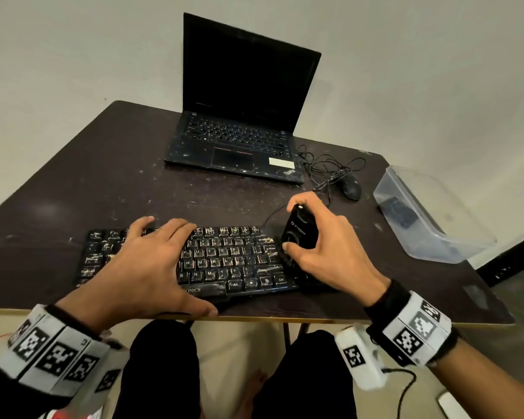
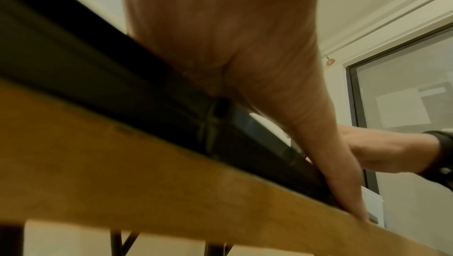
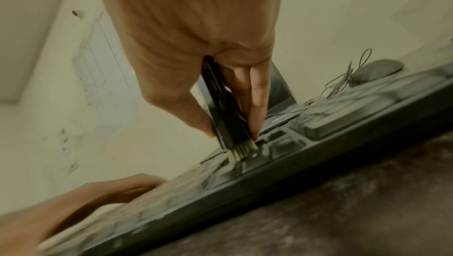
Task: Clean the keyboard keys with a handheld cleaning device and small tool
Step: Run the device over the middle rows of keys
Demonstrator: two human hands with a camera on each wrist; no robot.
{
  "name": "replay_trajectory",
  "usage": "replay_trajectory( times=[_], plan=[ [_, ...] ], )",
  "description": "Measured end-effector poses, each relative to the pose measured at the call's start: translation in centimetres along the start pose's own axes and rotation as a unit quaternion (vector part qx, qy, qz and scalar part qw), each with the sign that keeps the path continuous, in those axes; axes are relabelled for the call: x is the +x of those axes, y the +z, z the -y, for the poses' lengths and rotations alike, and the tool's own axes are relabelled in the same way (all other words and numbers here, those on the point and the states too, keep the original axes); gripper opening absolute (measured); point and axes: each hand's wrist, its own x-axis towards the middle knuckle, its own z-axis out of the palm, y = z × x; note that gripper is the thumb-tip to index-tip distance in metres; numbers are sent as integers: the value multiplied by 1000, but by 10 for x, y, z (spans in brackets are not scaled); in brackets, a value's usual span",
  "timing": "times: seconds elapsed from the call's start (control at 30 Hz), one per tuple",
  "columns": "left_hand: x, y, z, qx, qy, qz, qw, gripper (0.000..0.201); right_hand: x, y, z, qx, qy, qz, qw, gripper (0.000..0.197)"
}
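Left hand [image 1: 152, 261] lies flat, fingers straight, pressing the keyboard [image 1: 233, 261] at the table's [image 1: 73, 176] near edge. Right hand [image 1: 324, 243] pinches the cleaner [image 1: 298, 231], its bristles [image 3: 241, 152] touching the keyboard's right-end keys.

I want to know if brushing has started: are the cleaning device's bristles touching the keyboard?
Touching. In the right wrist view the bristles of the cleaning device, gripped by the right hand, press onto the keyboard with no gap.
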Motion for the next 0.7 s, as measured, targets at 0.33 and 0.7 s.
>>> replay_trajectory(
  times=[0.33, 0.7],
  plan=[
    [-1, 14, 8, -15, 43, -76, 996, 156, 10, -2, -6, 14, 18, -21, 1000, 55],
    [-2, 14, 7, -24, 43, -85, 995, 155, -3, 0, 3, 1, 1, -3, 1000, 56]
  ],
)
